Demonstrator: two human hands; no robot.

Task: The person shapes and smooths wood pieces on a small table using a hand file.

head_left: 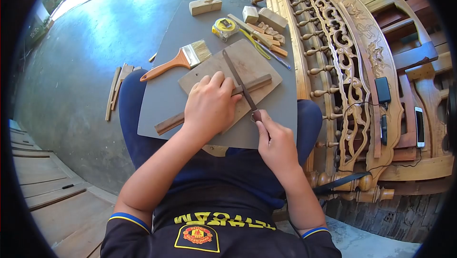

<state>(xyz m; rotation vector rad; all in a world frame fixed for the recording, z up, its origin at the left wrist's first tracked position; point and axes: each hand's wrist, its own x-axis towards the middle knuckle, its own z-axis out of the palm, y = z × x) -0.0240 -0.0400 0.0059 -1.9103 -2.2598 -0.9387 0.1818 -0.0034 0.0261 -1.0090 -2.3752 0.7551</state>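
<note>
While left hand (210, 103) holds wooden strip (258, 83), slim, brown, seemingly grooved

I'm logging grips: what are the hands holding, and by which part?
The left hand grips a wooden strip around its middle; the right hand holds a file-like tool by its handle.

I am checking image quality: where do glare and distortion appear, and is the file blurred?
Head view throughout: bluish-white glare on the floor, upper left; rounded black border and bowed edges suggest wide-angle distortion; file and wooden strip look fairly sharp.
</note>
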